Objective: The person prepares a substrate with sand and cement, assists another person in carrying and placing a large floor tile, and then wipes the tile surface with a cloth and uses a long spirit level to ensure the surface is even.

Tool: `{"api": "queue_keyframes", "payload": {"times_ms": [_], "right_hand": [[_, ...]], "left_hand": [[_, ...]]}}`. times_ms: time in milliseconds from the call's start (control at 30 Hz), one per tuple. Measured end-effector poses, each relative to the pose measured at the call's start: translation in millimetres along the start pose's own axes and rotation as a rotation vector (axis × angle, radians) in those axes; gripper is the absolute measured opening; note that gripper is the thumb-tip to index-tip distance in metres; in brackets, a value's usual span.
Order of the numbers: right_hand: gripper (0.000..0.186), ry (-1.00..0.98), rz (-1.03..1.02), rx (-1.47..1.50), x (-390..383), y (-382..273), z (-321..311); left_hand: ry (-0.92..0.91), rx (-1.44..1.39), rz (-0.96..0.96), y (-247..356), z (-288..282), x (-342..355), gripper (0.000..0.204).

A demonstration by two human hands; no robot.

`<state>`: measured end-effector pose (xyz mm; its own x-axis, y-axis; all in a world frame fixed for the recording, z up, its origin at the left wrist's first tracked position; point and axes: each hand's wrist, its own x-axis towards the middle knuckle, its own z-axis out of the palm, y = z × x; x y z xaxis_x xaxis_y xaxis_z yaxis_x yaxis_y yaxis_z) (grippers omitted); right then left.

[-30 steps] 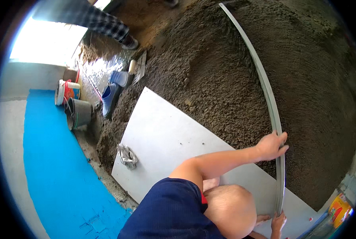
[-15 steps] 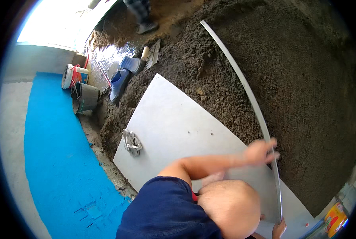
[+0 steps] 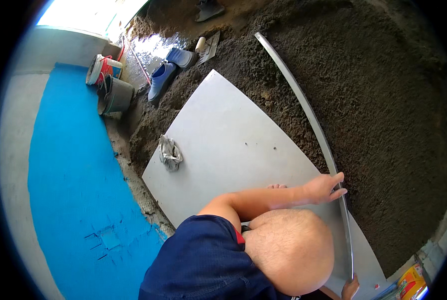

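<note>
A long, narrow metal straightedge point(image 3: 303, 102) crosses from the far middle down to the lower right and looks curved in this view. My left hand point(image 3: 324, 188) grips it below its middle, with thumb and fingers around the bar. At its near end my right hand point(image 3: 350, 288) holds on; only part of that hand shows by the lower edge. Dark, damp mortar point(image 3: 393, 125) lies right of the bar, levelled fairly smooth, and looks rougher and crumbly left of it. A large pale grey slab point(image 3: 223, 135) lies under my knee and bare toes.
Crumpled grey cloth point(image 3: 170, 154) rests on the slab's left side. Beyond lie a notched trowel point(image 3: 211, 47), blue shoes point(image 3: 162, 80) and two buckets point(image 3: 116, 95). Blue coating point(image 3: 68, 175) covers the left floor. Another person's foot point(image 3: 209, 11) stands at the top. A yellow-red package point(image 3: 412, 282) sits lower right.
The view has shifted, so the slab and shoes appear higher. Relative to them, the straightedge has come nearer to me. My left hand, blurred before, is now sharp on the bar.
</note>
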<state>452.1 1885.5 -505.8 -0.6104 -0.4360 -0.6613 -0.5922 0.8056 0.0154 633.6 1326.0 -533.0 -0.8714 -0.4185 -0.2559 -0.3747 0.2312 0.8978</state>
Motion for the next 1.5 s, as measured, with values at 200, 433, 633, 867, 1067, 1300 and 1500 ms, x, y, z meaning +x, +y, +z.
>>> {"api": "queue_keyframes", "payload": {"times_ms": [200, 433, 633, 867, 1067, 1300, 1500], "right_hand": [[0.032, 0.072, 0.026, 0.074, -17, 21, 15], [0.036, 0.174, 0.095, -0.002, -18, -14, 3], [0.033, 0.233, -0.069, 0.033, 11, -34, -20], [0.029, 0.082, -0.012, -0.016, 25, -34, -34], [0.038, 0.414, -0.008, 0.094, 44, -92, 5], [0.038, 0.505, 0.093, 0.206, 98, -222, -51], [0.033, 0.421, -0.011, 0.347, 134, -287, -117]], "left_hand": [[-0.071, -0.059, -0.025, 5, 22, -28, 0.043], [-0.03, -0.041, -0.027, 18, -14, -25, 0.041], [-0.095, 0.054, -0.329, 47, -59, -55, 0.045], [0.188, 0.018, -0.286, 3, -17, -60, 0.047], [0.649, -0.01, -0.22, -12, -31, 16, 0.035], [0.753, 0.065, 0.0, -25, -129, 159, 0.024], [0.568, 0.222, -0.1, -13, -203, 228, 0.029]]}}
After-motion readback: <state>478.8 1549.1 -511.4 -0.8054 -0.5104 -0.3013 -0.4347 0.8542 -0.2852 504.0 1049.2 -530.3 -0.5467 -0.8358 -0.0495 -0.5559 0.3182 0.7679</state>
